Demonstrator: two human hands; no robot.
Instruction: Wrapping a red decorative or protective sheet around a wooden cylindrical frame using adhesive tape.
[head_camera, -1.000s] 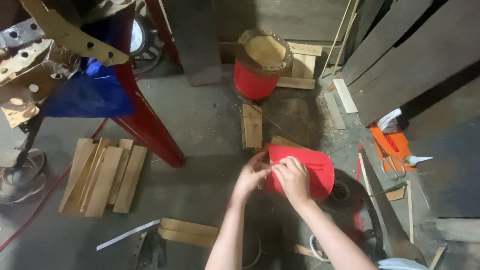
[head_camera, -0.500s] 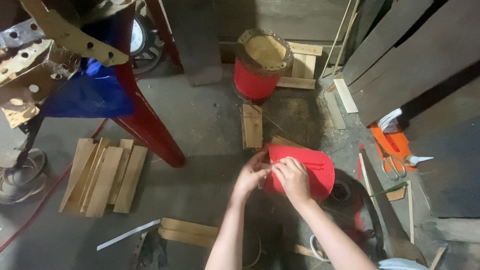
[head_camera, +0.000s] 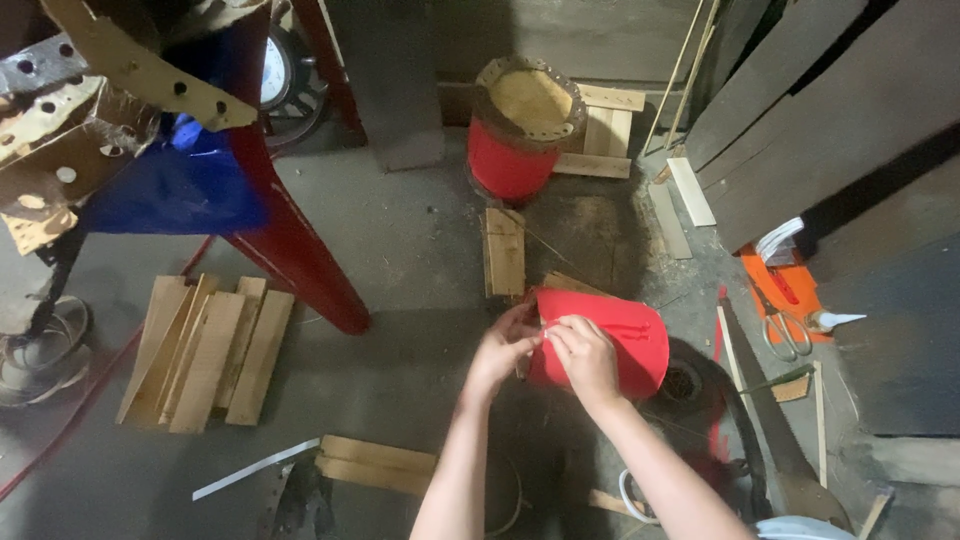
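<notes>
Head view, looking straight down at a concrete floor (head_camera: 420, 250) strewn with wood.

Centre, a little low: red sheet (head_camera: 605, 340), a curved red plastic piece, held above the floor, long axis running left to right. Left hand (head_camera: 505, 350) at the sheet's left edge, fingers curled and pinching that edge. Right hand (head_camera: 585, 355) on top of the sheet just inside the same edge, fingertips pressed together on something small there; cannot tell what. Both hands touching the sheet and nearly touching each other; most of the sheet stretching away to the right of the right hand. Right hand nearer the sheet's middle, left hand only at its rim.

Just above the sheet: short plank (head_camera: 505, 250) lying flat on the floor. Further above: red drum (head_camera: 520, 140) with a tan top, standing upright. Well left of the sheet: slanting red leg (head_camera: 290, 250) of a frame, and beyond it a stack of slats (head_camera: 205, 350). Right of the sheet: scissors (head_camera: 785, 325) on an orange pad, apart from both hands. Below and left of the sheet: two more boards (head_camera: 375, 460) on the floor.
</notes>
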